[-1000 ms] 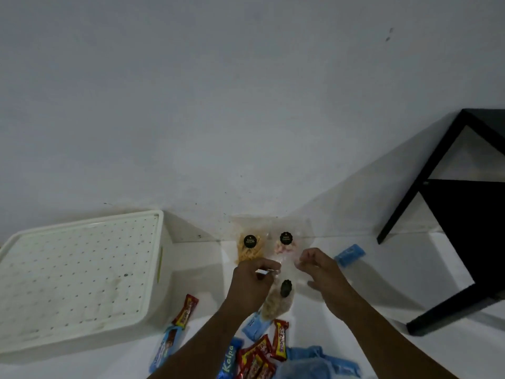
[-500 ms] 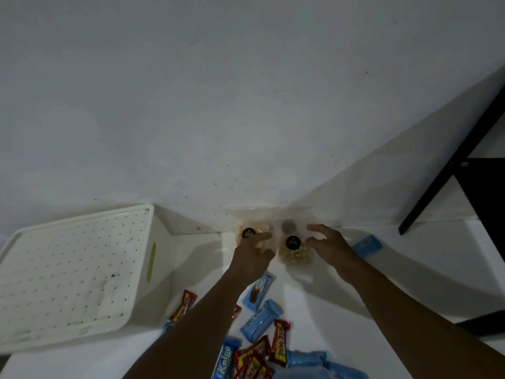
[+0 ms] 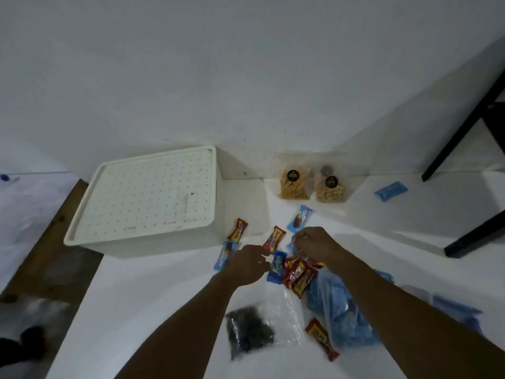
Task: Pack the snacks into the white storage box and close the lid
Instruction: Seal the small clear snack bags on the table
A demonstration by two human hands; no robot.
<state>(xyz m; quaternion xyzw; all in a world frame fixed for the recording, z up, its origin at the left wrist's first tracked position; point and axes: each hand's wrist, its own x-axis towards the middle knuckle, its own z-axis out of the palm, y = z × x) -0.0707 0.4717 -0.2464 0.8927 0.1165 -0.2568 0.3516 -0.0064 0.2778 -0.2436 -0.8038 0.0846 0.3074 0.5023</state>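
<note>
**Hands over the snack pile, box lid on**

While both hands are hovering over the snack pile, the left hand (image 3: 247,262) is curling its fingers w/ fingertips close to a blue wrapper (image 3: 276,266); can't tell if it's actually pinching it. The right hand (image 3: 314,246) is bending down over the red wrappers (image 3: 297,277), fingers bunched; what it's gripping, if anything, can't be told. The white storage box (image 3: 147,198) is sitting on the white worktop (image 3: 153,302) beyond and left of the left hand, perforated lid on. Two clear bags of crunchy snacks (image 3: 311,184) are standing against the wall, beyond the right hand. Btwn box and hands, a red bar (image 3: 238,228) and a blue packet (image 3: 224,254) are lying loose, another blue packet (image 3: 300,218) just beyond the right hand. Nearer the person, under the forearms, a clear bag w/ dark pieces (image 3: 250,330), a blue plastic bag (image 3: 336,307) and one more red bar (image 3: 322,339) are lying. Far right of the hands, a lone blue packet (image 3: 390,190) is lying near black furniture legs (image 3: 461,132).
</note>
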